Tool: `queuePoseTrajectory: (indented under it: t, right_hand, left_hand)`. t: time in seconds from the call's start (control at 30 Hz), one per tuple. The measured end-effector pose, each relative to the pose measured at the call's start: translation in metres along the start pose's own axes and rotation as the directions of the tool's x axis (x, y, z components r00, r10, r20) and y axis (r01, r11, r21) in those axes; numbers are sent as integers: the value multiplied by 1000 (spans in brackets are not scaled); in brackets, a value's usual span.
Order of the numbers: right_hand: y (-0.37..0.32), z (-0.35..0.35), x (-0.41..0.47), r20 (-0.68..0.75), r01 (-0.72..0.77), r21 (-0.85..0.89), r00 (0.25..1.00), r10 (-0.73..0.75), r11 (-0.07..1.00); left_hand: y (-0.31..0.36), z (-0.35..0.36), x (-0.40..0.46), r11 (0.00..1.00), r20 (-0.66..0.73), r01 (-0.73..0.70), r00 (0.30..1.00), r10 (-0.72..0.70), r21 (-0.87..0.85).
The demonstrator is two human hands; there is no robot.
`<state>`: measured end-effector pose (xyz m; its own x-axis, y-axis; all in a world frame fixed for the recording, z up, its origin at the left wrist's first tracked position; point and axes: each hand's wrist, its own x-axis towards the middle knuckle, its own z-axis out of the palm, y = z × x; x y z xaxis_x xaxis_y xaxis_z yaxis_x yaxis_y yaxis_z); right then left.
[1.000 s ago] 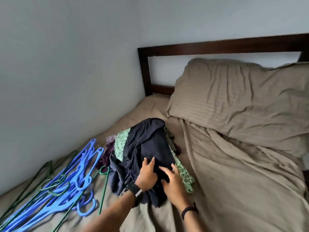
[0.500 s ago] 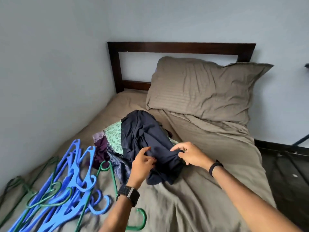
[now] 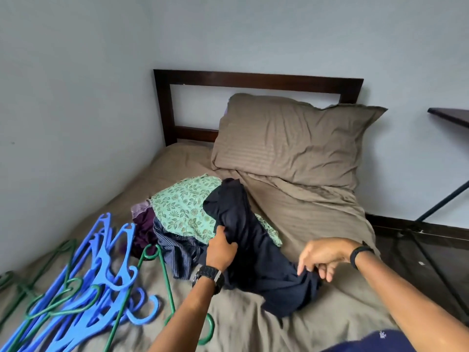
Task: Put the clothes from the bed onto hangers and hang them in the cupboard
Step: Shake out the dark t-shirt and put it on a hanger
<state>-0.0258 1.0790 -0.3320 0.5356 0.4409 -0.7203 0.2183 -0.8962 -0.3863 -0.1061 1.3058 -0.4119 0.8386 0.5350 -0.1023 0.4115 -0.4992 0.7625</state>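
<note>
i'm early: left hand (image 3: 220,246) and right hand (image 3: 320,256) both pinching the navy garment (image 3: 256,252); hangers (image 3: 83,283) untouched, nothing hung.

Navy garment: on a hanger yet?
No. The navy garment lies bunched on the bed, gripped by left hand and right hand.

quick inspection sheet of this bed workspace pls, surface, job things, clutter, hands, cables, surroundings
surface: rumpled taupe bedsheet.
job's things: long navy garment pulled off a pile with a green leaf-print cloth, a striped dark shirt and a purple cloth; blue and green plastic hangers heaped beside it.
clutter: taupe striped pillow.
hands: left hand and right hand both grip the navy garment.
cables: nothing seen.
surroundings: dark wooden headboard, pale wall; cupboard not in view.
</note>
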Motion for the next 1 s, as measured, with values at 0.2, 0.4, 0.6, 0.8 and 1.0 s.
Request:
queuePoseTrajectory:
  t: [0.2, 0.4, 0.6, 0.8, 1.0]
  right_hand:
    - [-23, 13, 34, -499, 354, 48, 818, -285, 934]
    - [-44, 36, 72, -479, 408, 97, 819, -316, 908]
    - [-7, 13, 77, -558, 518, 458, 800, -220, 722]
    - [34, -38, 53, -504, 464, 629, 854, -127, 624]
    - [77, -73, 55, -383, 295, 400, 914, -134, 868]
  left_hand:
    - [27, 6, -19, 954, 163, 140, 982, -99, -266]
    - [45, 16, -50, 978, 561, 144, 827, -34, -153]
    - [43, 16, -20, 994, -180, -107, 977, 111, 30]
    - [67, 34, 27, 880, 125, -332, 943, 308, 340]
    - [84, 60, 68, 708, 364, -470, 878, 312, 527]
